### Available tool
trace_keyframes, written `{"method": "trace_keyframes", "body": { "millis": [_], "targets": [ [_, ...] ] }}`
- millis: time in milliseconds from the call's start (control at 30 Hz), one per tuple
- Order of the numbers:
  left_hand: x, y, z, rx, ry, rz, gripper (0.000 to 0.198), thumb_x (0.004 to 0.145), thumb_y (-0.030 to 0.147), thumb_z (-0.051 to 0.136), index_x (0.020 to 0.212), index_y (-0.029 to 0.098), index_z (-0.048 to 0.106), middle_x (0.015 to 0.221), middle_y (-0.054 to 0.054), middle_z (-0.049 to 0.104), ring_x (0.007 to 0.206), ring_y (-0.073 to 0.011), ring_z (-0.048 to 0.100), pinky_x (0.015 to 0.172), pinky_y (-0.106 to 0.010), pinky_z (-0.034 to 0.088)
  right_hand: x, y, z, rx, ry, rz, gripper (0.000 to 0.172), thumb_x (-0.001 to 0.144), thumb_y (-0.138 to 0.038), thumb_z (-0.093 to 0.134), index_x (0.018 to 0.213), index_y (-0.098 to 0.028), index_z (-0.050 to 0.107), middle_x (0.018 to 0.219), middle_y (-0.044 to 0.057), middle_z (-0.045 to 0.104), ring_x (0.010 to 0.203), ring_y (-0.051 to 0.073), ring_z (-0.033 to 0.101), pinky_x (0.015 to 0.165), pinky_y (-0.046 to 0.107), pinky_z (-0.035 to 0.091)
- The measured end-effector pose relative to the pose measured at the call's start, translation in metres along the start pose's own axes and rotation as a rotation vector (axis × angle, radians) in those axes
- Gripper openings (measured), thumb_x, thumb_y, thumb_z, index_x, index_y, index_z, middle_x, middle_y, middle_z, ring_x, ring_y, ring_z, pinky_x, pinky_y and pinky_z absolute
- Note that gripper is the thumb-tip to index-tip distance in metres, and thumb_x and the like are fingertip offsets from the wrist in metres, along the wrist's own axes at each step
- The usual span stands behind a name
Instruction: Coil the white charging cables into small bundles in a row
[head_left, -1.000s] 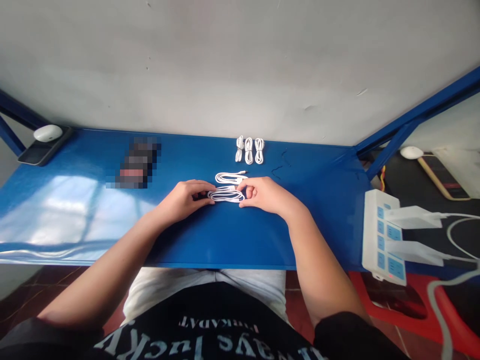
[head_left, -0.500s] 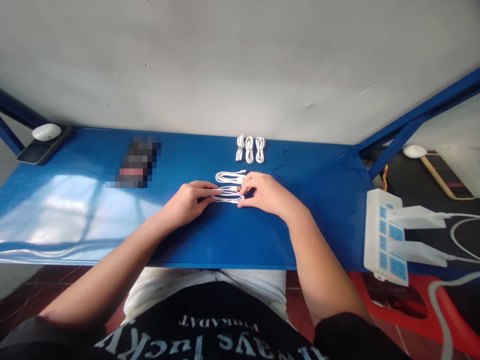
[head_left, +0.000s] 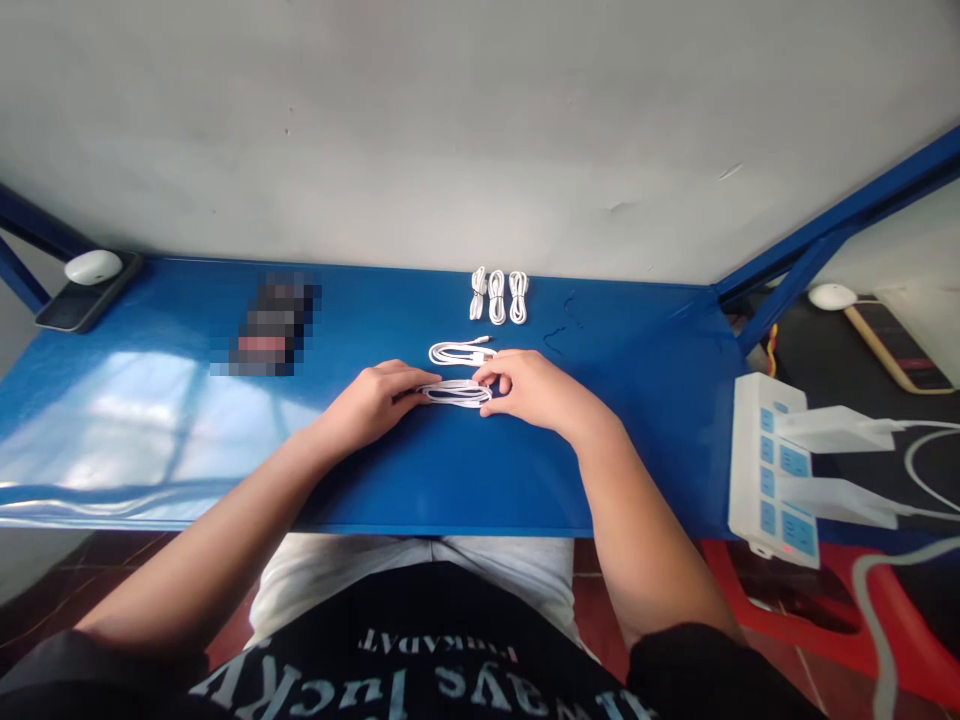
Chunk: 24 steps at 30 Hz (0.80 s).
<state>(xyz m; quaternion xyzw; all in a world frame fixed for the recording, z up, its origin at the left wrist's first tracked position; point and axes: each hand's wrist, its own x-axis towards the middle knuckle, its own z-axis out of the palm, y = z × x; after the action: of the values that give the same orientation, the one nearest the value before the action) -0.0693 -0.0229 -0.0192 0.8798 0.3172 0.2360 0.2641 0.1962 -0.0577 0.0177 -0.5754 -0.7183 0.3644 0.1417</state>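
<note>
Blue table | 3 bundled cables | 1 loose cable | 1 coiled cable | left hand, right hand | fingers clamped on it

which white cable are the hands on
The looped cable nearest the person, held at its ends by the left hand and right hand. The other looped cable lies just beyond it, and the three bundled cables lie further back, all untouched.

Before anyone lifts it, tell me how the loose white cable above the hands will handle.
The white cable will probably be floppy, since its thin strands lie in flat, slack loops. It is likely light for its length, given how slim it looks. No tie shows on it, so the loops may well slip open when lifted.
</note>
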Motion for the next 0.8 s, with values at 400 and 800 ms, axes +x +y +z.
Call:
{"method": "trace_keyframes", "body": {
  "millis": [400,800],
  "targets": [
    [0.003,0.006,0.001,-0.017,0.025,0.024,0.029,0.095,0.030,0.065,0.121,0.020,0.072,0.121,-0.010,0.071,0.113,-0.0222,0.067,0.103,-0.040,0.055,-0.005,0.005,-0.017,0.132,0.016,0.166,0.048,0.064,-0.028,0.089,0.110,-0.023,0.075,0.096,0.003,0.070,0.080,0.017,0.064,0.073,0.032,0.051],
    [0.012,0.007,0.020,0.161,0.084,0.173,0.024,0.096,0.021,0.059,0.115,0.017,0.074,0.117,-0.013,0.071,0.105,-0.0247,0.066,0.093,-0.043,0.055,0.003,0.005,-0.003,0.067,-0.051,0.097,0.026,0.070,-0.030,0.083,0.087,-0.023,0.064,0.077,-0.004,0.061,0.067,0.013,0.056,0.063,0.027,0.043]
  ]
}}
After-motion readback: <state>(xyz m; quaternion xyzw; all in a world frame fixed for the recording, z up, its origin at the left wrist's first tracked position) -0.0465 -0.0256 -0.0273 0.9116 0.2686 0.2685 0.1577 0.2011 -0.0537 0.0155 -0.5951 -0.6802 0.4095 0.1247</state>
